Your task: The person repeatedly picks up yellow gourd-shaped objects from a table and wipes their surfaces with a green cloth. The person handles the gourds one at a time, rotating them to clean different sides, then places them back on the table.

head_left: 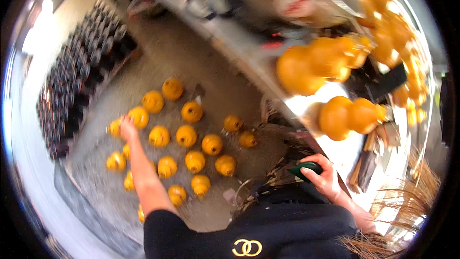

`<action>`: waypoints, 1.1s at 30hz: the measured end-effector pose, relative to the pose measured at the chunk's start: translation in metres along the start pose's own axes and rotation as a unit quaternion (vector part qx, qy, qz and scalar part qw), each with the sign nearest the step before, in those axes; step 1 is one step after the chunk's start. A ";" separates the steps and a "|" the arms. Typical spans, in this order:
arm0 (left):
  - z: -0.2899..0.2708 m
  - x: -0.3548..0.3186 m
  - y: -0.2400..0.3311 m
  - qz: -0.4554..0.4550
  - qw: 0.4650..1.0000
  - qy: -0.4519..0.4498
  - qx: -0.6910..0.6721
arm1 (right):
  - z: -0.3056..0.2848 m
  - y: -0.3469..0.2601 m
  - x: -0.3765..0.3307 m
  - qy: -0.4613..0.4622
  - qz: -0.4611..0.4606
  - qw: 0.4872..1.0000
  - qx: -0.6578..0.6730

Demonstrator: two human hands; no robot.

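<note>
Stretched far out over the floor, my left hand (128, 128) has its fingers closed on the neck end of a small orange-yellow gourd (114, 128) at the left of a loose group. A second gourd (139, 117) sits right against the hand's far side. At the right, close to my body, my right hand (325, 178) is wrapped round a smooth dark green object (306, 170) with a pointed tip; its exact kind does not show. Several more gourds (186, 135) stand in rough rows on the floor, some with a dark opening on top.
A long bench (268, 74) runs slantwise to the right, bearing large glossy gourds (352, 117). Rows of dark bottle-like containers (84, 57) stand at the far left. Dry brown bristles (407, 189) stick out at the lower right. The bench area is smeared by motion.
</note>
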State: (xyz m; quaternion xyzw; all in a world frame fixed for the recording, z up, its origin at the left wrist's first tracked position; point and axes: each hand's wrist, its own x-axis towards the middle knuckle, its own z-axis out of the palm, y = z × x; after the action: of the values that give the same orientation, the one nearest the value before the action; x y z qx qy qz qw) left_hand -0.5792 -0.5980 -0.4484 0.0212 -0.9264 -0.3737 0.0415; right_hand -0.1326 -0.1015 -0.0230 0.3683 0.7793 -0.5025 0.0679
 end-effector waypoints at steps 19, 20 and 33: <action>-0.195 -0.124 0.644 0.522 0.796 0.205 -0.227 | -0.039 0.049 -0.106 0.150 -0.095 0.961 0.210; -0.192 -0.126 0.672 0.553 0.787 0.211 -0.173 | -0.044 0.053 -0.110 0.154 -0.105 0.959 0.212; -0.059 -0.112 0.825 0.761 0.631 -0.088 0.122 | -0.080 0.142 -0.187 0.342 -0.092 0.883 0.307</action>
State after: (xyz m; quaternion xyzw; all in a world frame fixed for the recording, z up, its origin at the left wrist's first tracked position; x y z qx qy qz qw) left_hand -0.4687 -0.0373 0.1596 -0.7199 -0.6496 -0.0931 0.2262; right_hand 0.1140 -0.0974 0.0011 0.4464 0.5909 -0.5640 -0.3654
